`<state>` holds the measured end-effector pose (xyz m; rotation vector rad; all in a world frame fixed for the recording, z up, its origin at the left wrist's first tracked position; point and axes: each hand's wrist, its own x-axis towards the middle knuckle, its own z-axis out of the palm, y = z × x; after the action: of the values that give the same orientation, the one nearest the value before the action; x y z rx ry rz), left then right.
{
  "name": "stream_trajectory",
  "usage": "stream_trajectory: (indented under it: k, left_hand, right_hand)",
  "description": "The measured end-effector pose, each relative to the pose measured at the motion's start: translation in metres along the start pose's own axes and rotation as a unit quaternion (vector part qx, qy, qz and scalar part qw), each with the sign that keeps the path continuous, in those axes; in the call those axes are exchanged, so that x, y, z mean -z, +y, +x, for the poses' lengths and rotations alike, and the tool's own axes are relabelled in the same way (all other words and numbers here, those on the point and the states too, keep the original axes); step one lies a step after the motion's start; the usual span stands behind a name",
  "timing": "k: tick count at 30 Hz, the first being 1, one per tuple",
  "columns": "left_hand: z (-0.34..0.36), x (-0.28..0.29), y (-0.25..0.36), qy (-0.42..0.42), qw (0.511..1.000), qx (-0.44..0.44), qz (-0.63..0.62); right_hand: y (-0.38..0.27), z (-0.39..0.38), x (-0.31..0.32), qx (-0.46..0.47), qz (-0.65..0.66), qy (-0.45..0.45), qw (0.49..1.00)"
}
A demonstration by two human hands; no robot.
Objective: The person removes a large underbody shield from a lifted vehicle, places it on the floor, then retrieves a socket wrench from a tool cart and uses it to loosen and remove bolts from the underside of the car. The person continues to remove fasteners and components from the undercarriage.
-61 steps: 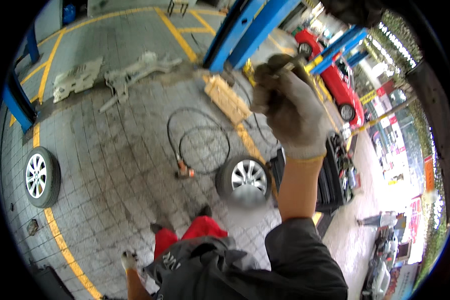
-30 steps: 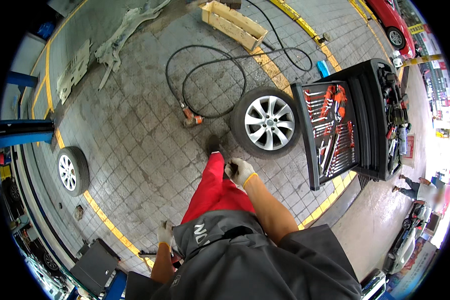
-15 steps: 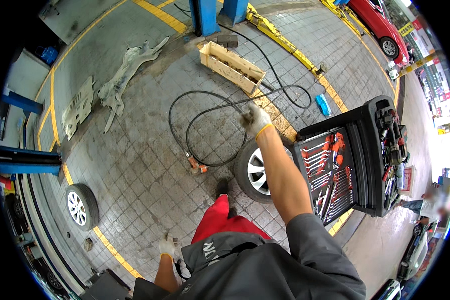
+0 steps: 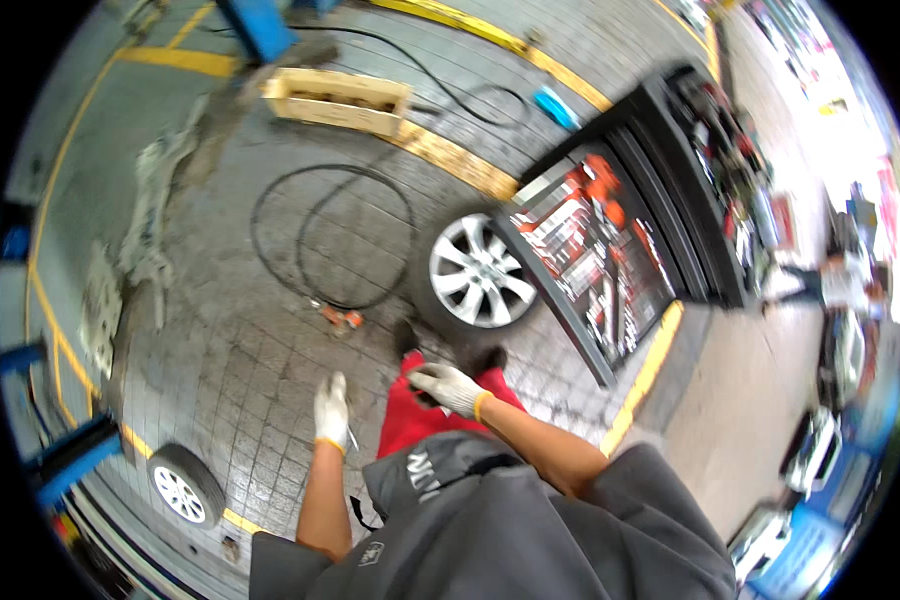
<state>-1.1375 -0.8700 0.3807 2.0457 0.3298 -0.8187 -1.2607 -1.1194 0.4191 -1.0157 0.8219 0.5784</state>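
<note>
Both my hands wear pale work gloves with yellow cuffs. My left hand [image 4: 331, 408] is raised in front of my left side, its fingers close together. A thin light-coloured piece [image 4: 352, 438] juts out beside its palm; its kind is too small to tell. My right hand [image 4: 450, 388] hovers over my red trousers, fingers loosely bent toward the left, the underside dark. Nothing clear shows in it. Just beyond lies a wheel [image 4: 480, 270] with silver spokes. Left of that, an orange power tool [image 4: 342, 317] rests on the floor at the end of a looped black hose [image 4: 300, 230].
A black tool cabinet [image 4: 660, 190] stands right, its drawer of wrenches [image 4: 595, 260] pulled out. Farther off are a wooden box [image 4: 335, 100] and a blue packet [image 4: 555, 107]. Another wheel [image 4: 182, 487] is at left, metal panels [image 4: 100, 310] beyond it. A person [image 4: 845, 282] is far right.
My right hand has drawn back from above the hose to in front of my body. The left hand has risen forward. The view has turned, and the wheel beside the cabinet is now uncovered.
</note>
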Motion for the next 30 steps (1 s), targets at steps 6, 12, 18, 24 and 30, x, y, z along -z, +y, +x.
stream_trajectory:
  k: [6,12,18,24,30]
  left_hand:
    - [-0.055,-0.134,0.128,-0.225,0.919,0.020,-0.325]
    - [-0.130,-0.253,0.139,-0.306,0.898,-0.023,-0.315]
    - [-0.200,-0.342,0.132,-0.355,0.883,-0.016,-0.308]
    - [-0.246,-0.398,0.146,-0.372,0.881,-0.038,-0.289]
    - [-0.262,-0.413,0.170,-0.389,0.899,-0.050,-0.196]
  right_hand:
    - [0.006,-0.063,0.037,0.148,-0.289,0.033,0.945]
    - [0.042,-0.140,0.137,0.196,-0.185,0.181,0.946]
    - [0.043,-0.234,0.254,0.215,-0.264,0.226,0.913]
    - [0.058,-0.283,0.313,0.218,-0.250,0.230,0.915]
    - [0.078,-0.287,0.330,0.226,-0.206,0.252,0.918]
